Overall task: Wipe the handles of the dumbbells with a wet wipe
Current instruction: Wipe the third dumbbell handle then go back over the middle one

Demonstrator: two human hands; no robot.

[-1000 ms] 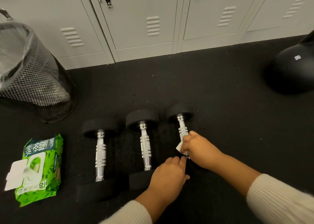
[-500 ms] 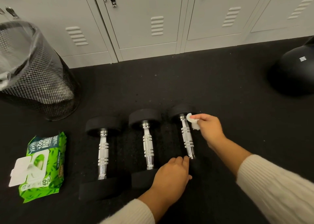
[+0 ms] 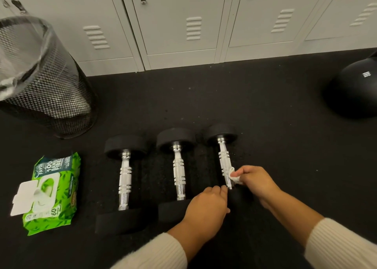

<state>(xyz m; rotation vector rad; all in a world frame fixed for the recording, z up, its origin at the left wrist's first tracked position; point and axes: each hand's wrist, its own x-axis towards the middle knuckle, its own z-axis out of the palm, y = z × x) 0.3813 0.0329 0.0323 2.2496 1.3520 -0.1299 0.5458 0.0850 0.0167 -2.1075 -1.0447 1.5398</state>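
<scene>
White wipe point(image 3: 234, 176), soft and light, is pinched in the right hand point(image 3: 256, 182) against the right dumbbell's handle point(image 3: 225, 163), lower centre. Left hand point(image 3: 206, 208) rests loosely curled on its heavy near weight, holding nothing.

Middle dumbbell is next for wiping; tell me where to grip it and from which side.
Grip the middle dumbbell by its chrome handle, coming from above. It lies flat between neighbours, so the sides are crowded and the top of the bar is bare.
</scene>
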